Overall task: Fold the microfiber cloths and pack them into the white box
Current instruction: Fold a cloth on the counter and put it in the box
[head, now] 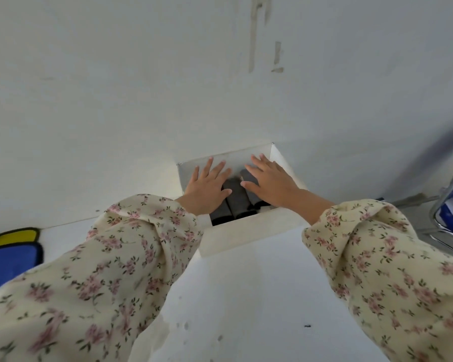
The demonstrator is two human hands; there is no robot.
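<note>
- Hands lay flat and open: left hand (207,188), right hand (271,182) pressed the rolled grey cloths (237,198) down.
- Cloths sat inside the white box (246,237) on the tabletop (246,296), likely being compacted.

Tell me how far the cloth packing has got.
Done: at least three dark rolled cloths lie side by side in the white box. In hand: the left hand and right hand press flat on them, fingers spread. Left: no loose cloths show, so packing looks nearly finished.
</note>
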